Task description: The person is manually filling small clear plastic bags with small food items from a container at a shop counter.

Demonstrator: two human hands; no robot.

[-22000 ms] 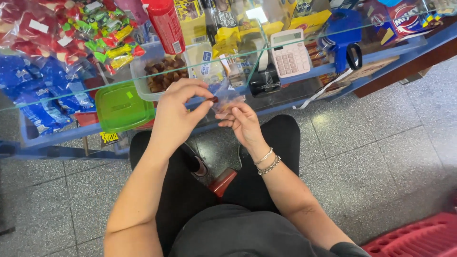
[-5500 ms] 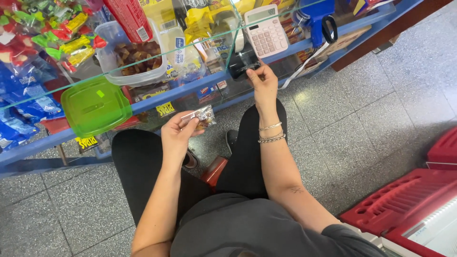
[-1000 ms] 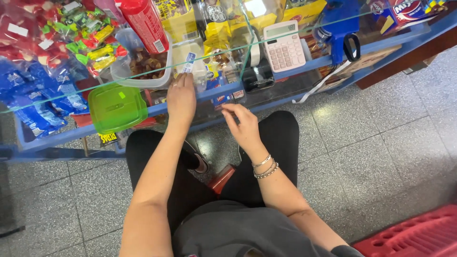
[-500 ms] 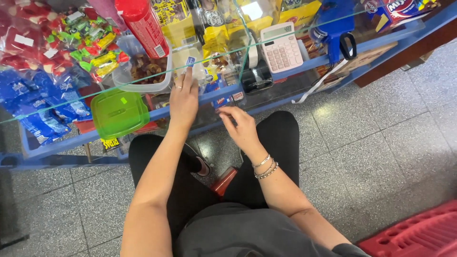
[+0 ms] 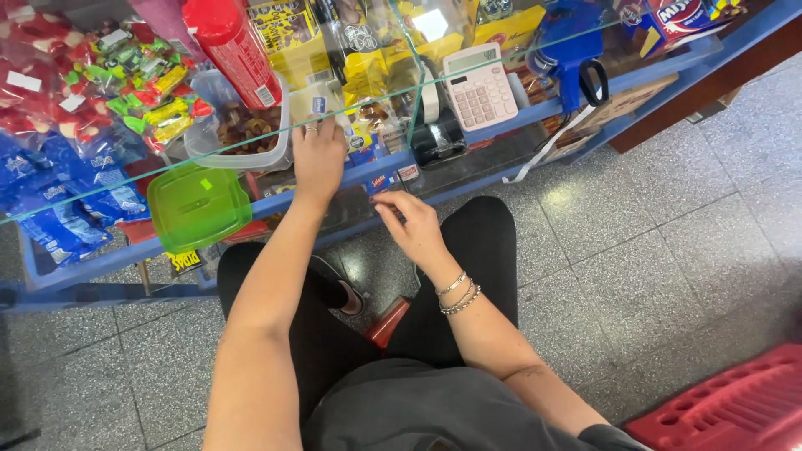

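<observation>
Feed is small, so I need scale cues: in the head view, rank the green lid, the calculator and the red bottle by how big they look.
1. Green lid, the widest patch, beside the left hand.
2. Red bottle, cut off at the top edge, so its rank against the lid is unsure.
3. Calculator, smallest, though it lies farther back.

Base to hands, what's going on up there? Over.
Left hand flat on glass counter beside clear tub. Right hand pinching something small, unclear. Nothing blocking.

Counted: two hands [image 5: 319, 159] [image 5: 411, 224], one calculator [image 5: 480, 86], one green lid [image 5: 199, 206], one clear tub [image 5: 238, 134], one red canister [image 5: 234, 46].
</observation>
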